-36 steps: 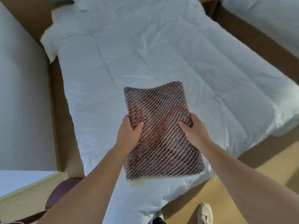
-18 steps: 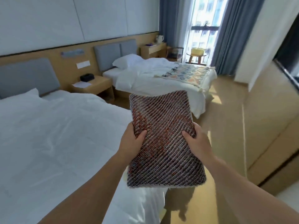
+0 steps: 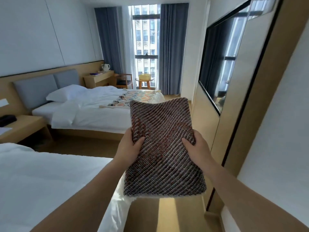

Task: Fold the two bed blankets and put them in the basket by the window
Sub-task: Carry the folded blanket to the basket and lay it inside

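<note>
- We hold the folded knit blanket (image 3: 164, 148) between our left hand (image 3: 127, 148) and right hand (image 3: 198, 149), each clamped on a side edge, thumbs on top, fingers hidden beneath.
- It looks soft, thick and light. Its far edge dips between our hands, so mid-edge holds on both sides should keep the folds closed.
- The yellow basket (image 3: 144, 76) sits well ahead of our grip, on a round table (image 3: 147, 80).
- The patterned blanket (image 3: 138, 97) lies spread on the far bed (image 3: 87, 118), ahead and left of our grip.

No text, label, brand, number or sign can be read anywhere in this hotel-room view.
</note>
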